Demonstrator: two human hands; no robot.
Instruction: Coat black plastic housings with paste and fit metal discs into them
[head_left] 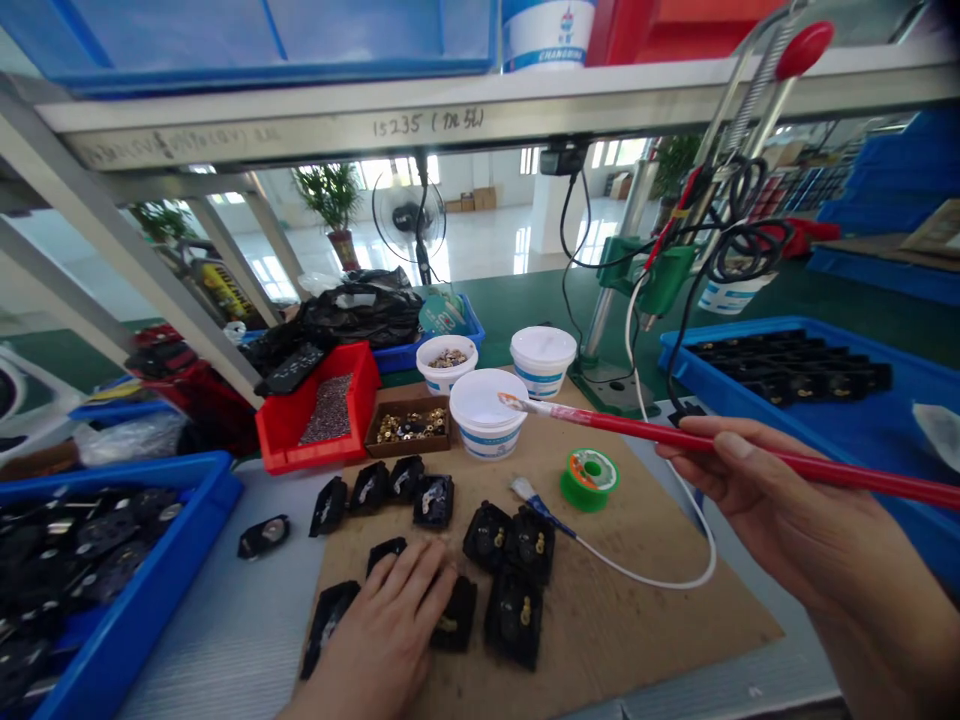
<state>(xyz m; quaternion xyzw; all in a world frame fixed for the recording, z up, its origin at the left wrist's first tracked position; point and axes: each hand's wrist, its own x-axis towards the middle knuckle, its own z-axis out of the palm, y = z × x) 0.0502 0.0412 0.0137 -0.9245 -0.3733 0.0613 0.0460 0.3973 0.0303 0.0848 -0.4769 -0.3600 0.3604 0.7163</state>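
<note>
Head cam: R hand [780, 510] grips red-handled brush [675, 440], fingers curled round it, over cardboard mat [637, 640]; L hand [375, 625], fingers spread apart, resting on black plastic housing [455, 615], solder reel [589, 479] nearby

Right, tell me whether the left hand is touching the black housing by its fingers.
Touching: the head view shows the left hand resting on the black plastic housing.
</note>
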